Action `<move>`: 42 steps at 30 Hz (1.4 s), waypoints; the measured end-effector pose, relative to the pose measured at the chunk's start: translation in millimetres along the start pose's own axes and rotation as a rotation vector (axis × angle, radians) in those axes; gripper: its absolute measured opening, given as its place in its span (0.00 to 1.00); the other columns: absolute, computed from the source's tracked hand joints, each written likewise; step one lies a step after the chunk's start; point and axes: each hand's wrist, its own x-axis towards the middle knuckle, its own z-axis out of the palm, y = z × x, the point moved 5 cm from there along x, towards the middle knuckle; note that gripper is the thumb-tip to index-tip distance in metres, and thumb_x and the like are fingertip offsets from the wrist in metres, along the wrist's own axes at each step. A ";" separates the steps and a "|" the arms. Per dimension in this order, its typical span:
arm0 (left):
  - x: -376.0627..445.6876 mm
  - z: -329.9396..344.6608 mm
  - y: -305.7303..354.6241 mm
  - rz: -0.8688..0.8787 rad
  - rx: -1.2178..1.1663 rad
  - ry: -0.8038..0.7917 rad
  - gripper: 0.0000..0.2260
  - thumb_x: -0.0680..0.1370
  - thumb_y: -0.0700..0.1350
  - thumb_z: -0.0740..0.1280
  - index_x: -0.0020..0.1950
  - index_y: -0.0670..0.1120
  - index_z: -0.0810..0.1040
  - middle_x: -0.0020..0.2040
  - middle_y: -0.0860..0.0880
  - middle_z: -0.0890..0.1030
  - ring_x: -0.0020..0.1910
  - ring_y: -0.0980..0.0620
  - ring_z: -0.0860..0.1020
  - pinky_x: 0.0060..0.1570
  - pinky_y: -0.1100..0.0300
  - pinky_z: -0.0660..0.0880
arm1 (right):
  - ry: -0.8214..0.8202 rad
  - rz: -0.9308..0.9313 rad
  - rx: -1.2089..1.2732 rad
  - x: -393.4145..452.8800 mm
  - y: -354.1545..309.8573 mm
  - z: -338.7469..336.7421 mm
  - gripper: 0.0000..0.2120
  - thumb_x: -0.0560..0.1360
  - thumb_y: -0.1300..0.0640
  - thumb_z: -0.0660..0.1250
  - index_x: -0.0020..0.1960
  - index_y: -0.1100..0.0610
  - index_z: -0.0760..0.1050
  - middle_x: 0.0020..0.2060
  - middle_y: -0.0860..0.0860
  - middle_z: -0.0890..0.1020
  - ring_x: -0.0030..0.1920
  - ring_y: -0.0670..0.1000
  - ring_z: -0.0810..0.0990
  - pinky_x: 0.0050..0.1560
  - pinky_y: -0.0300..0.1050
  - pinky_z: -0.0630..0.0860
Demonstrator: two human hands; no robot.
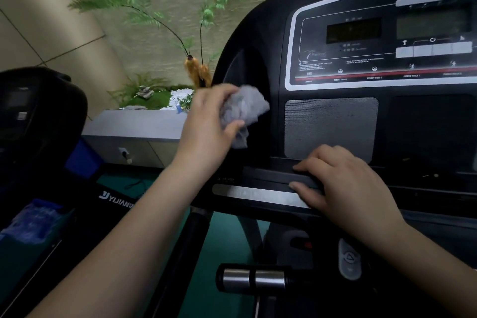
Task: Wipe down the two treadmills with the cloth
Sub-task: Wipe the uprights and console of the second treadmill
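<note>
One left hand [206, 121] gripped bunched cloth [245, 111] against console [271, 59] edge; panel lay at three o'clock; right hand [343, 183] rested flat.

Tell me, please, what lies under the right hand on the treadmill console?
The right hand rests on a black ledge and silver strip; whatever lies beneath the palm is hidden.

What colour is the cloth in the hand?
Grey. The crumpled cloth in the left hand shows best in the head view.
</note>
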 end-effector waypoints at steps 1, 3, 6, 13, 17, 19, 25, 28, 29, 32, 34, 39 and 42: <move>9.5 -3.5 -0.9 0.069 0.047 0.056 0.22 0.70 0.40 0.75 0.62 0.49 0.77 0.57 0.50 0.72 0.53 0.58 0.70 0.58 0.73 0.65 | 0.002 0.002 0.002 -0.2 0.0 -0.2 0.14 0.71 0.42 0.67 0.49 0.51 0.79 0.41 0.46 0.76 0.42 0.52 0.76 0.38 0.46 0.73; 28.0 4.2 -5.6 0.241 0.197 0.051 0.19 0.70 0.40 0.74 0.60 0.45 0.80 0.58 0.44 0.75 0.56 0.47 0.73 0.60 0.64 0.66 | 0.005 0.006 0.001 -0.6 0.3 -0.7 0.14 0.71 0.42 0.66 0.49 0.50 0.79 0.41 0.46 0.76 0.43 0.52 0.76 0.38 0.45 0.72; 38.1 31.7 -19.3 0.540 0.458 -0.097 0.14 0.71 0.45 0.70 0.56 0.44 0.83 0.58 0.40 0.79 0.55 0.37 0.75 0.57 0.51 0.72 | 0.004 0.000 0.003 -0.7 0.5 -0.5 0.14 0.71 0.42 0.66 0.49 0.50 0.79 0.41 0.46 0.76 0.43 0.52 0.76 0.39 0.46 0.73; 28.4 40.5 -22.4 0.903 0.570 -0.623 0.14 0.73 0.46 0.61 0.49 0.49 0.86 0.49 0.51 0.84 0.47 0.44 0.79 0.44 0.53 0.78 | 0.001 -0.003 0.006 -2.2 1.8 1.3 0.15 0.72 0.42 0.65 0.50 0.50 0.79 0.42 0.46 0.76 0.44 0.51 0.75 0.40 0.45 0.72; 35.5 52.3 -15.4 0.723 0.499 -0.747 0.16 0.72 0.40 0.69 0.59 0.49 0.82 0.53 0.50 0.84 0.53 0.44 0.77 0.54 0.56 0.75 | 0.006 0.006 0.012 -2.3 2.1 0.7 0.15 0.71 0.41 0.65 0.50 0.50 0.80 0.42 0.46 0.77 0.44 0.51 0.76 0.40 0.46 0.73; 30.2 57.4 -14.8 0.605 0.494 -0.854 0.19 0.73 0.39 0.70 0.64 0.49 0.79 0.58 0.49 0.82 0.58 0.44 0.75 0.59 0.56 0.71 | 0.004 0.005 0.011 -2.5 1.7 0.6 0.15 0.71 0.41 0.66 0.50 0.50 0.80 0.42 0.46 0.77 0.44 0.51 0.76 0.40 0.46 0.73; 28.9 49.7 -28.8 0.588 0.767 -0.987 0.20 0.73 0.47 0.68 0.65 0.55 0.76 0.57 0.47 0.79 0.58 0.45 0.75 0.55 0.54 0.74 | -0.002 0.013 0.003 -2.9 2.0 0.6 0.16 0.72 0.41 0.64 0.51 0.50 0.80 0.42 0.46 0.77 0.44 0.51 0.76 0.40 0.46 0.73; 29.2 55.5 -26.0 0.594 0.718 -0.982 0.21 0.74 0.43 0.68 0.67 0.53 0.76 0.59 0.46 0.79 0.60 0.44 0.74 0.58 0.55 0.72 | 0.011 0.007 -0.002 -2.6 2.1 1.0 0.16 0.72 0.41 0.64 0.50 0.50 0.80 0.42 0.47 0.77 0.43 0.52 0.76 0.40 0.45 0.73; 28.0 57.2 -22.3 0.603 0.661 -0.960 0.22 0.74 0.41 0.68 0.68 0.51 0.76 0.59 0.46 0.80 0.61 0.44 0.74 0.59 0.55 0.72 | 0.014 0.004 -0.004 -2.5 2.1 1.1 0.16 0.72 0.41 0.64 0.50 0.50 0.80 0.42 0.47 0.77 0.43 0.52 0.76 0.40 0.45 0.72; 24.9 57.5 -16.0 0.669 0.556 -0.892 0.22 0.72 0.39 0.69 0.66 0.48 0.77 0.58 0.46 0.82 0.60 0.44 0.75 0.60 0.55 0.72 | 0.020 0.001 -0.008 -2.4 2.1 1.2 0.16 0.72 0.41 0.64 0.50 0.51 0.80 0.42 0.47 0.77 0.43 0.53 0.76 0.39 0.45 0.72; 21.5 52.0 -16.2 0.701 0.607 -0.848 0.21 0.74 0.40 0.68 0.67 0.50 0.76 0.60 0.50 0.81 0.60 0.46 0.75 0.60 0.56 0.71 | 0.029 -0.004 -0.007 -2.6 1.2 0.8 0.16 0.72 0.41 0.64 0.50 0.51 0.80 0.42 0.48 0.77 0.43 0.53 0.76 0.39 0.46 0.72; 6.3 34.6 -18.0 0.590 0.763 -0.849 0.18 0.76 0.45 0.65 0.66 0.55 0.75 0.59 0.53 0.79 0.60 0.50 0.73 0.60 0.58 0.69 | 0.032 0.002 0.004 -3.2 1.5 0.1 0.16 0.72 0.41 0.64 0.50 0.51 0.80 0.42 0.47 0.78 0.43 0.53 0.76 0.40 0.46 0.73; -2.8 26.6 -24.7 0.378 0.586 -0.806 0.19 0.78 0.43 0.65 0.68 0.54 0.74 0.62 0.50 0.77 0.62 0.48 0.71 0.60 0.65 0.64 | 0.036 0.009 0.002 -2.7 1.7 0.3 0.15 0.71 0.41 0.66 0.49 0.51 0.80 0.42 0.47 0.77 0.43 0.53 0.76 0.39 0.46 0.73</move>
